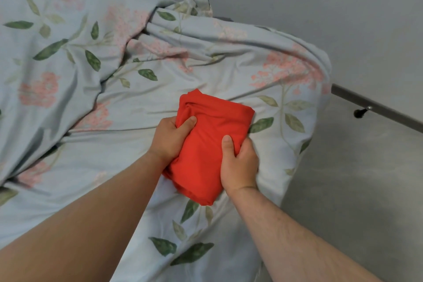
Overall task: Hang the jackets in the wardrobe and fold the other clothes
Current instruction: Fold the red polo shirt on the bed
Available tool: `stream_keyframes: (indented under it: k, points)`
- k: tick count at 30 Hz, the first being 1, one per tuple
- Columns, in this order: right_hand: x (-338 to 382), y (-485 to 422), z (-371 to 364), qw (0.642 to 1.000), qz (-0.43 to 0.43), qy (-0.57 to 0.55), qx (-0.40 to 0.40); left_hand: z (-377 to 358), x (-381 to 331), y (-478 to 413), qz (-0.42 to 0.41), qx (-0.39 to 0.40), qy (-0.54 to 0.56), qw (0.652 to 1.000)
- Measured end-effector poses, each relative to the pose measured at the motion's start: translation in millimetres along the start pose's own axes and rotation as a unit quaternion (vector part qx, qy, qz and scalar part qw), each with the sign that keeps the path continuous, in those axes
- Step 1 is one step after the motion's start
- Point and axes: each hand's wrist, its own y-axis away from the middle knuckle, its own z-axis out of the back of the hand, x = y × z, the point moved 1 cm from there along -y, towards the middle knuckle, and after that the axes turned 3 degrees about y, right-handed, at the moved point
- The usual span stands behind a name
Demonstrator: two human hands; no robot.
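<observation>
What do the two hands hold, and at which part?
The folded red cloth garment: the left hand grips its left edge, the right hand its right edge, thumbs on top.

both forearms were bare along all their visible length. fine dark hair ran along the right forearm. the left hand (169, 138) and right hand (239, 166) were bare too, thumbnails trimmed short.

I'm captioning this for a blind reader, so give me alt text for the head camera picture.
Two bare hands clutch a folded red garment over a pale blue duvet printed with pink flowers and green leaves. The left grip holds its left edge, the right grip its near right edge, thumbs on top.
</observation>
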Motion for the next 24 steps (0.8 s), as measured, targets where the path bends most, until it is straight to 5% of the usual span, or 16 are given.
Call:
stream_keyframes:
  k: [5,11,24]
  points:
    - [8.9,-3.6,5.1,0.998,-0.046,-0.031,0.032,2.1,-15.6,3.7,0.055,0.015,0.010,0.998]
    - [59.8,-0.7,60.9,0.982,-0.131,-0.101,0.090,0.0,-79.2,50.2,0.178,0.073,0.176,0.965]
    - [266.5,136.0,353.2,0.980,-0.042,-0.175,-0.085,-47.1,-375.5,237.6,0.088,0.295,0.277,0.910]
